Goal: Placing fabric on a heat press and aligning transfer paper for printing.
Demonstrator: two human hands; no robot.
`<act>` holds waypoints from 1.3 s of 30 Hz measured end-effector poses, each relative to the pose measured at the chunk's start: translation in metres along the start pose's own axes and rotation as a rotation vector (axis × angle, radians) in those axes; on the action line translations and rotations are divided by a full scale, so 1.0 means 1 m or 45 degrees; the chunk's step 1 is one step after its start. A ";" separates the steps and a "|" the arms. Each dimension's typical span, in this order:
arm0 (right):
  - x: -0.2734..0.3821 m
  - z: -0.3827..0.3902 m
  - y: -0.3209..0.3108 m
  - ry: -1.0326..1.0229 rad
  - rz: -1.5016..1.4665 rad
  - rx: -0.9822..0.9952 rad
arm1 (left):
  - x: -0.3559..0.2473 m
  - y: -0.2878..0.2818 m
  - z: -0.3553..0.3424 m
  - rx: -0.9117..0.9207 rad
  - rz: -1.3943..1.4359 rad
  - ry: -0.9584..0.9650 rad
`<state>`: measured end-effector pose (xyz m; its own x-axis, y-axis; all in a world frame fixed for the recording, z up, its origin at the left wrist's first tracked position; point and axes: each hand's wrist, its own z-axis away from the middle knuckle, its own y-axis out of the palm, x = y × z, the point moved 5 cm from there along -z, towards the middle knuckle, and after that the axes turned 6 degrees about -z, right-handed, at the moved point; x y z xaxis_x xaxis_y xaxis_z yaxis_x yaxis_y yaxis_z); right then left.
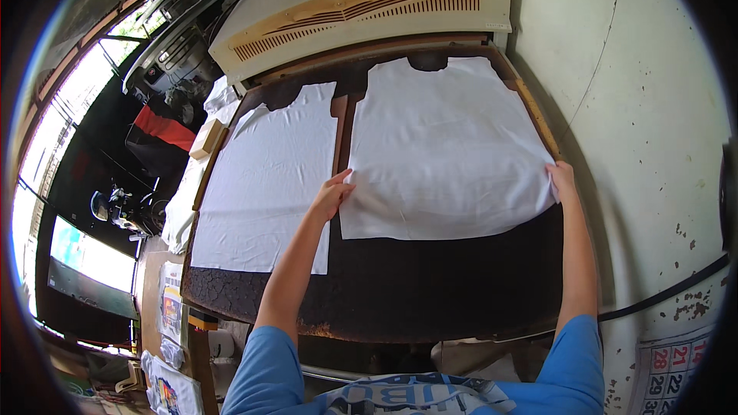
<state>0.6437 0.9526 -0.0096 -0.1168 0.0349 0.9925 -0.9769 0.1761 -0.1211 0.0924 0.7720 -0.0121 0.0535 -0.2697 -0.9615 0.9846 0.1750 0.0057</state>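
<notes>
A white cut fabric panel, shaped like a shirt body (446, 146), lies on the dark belt (438, 284) of a large machine. My left hand (334, 194) pinches its left edge, while my right hand (562, 177) grips the right edge at about the same height. Between my hands the cloth bulges up a little, and its lower hem curves. To the left, a second white shirt panel (265, 184) lies flat with light wrinkles, its neckline toward the machine. A narrow brown strip of the belt shows between the two panels.
The cream machine hood (361, 11) with vent slots spans the far end. A wooden rail (538, 115) and a wall (653, 107) bound the right side. Printed white shirts (171, 384) lie at lower left; a motorcycle (123, 211) stands beyond.
</notes>
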 end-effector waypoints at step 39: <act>0.066 0.278 0.042 -0.556 0.971 -0.224 | 0.052 -0.081 0.359 -0.972 -1.335 0.405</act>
<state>0.5455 0.6889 0.0542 -0.8158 -0.1672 0.5536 -0.5685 0.4078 -0.7145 0.0755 0.4038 0.0366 -0.8099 -0.3886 -0.4394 0.1914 0.5329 -0.8242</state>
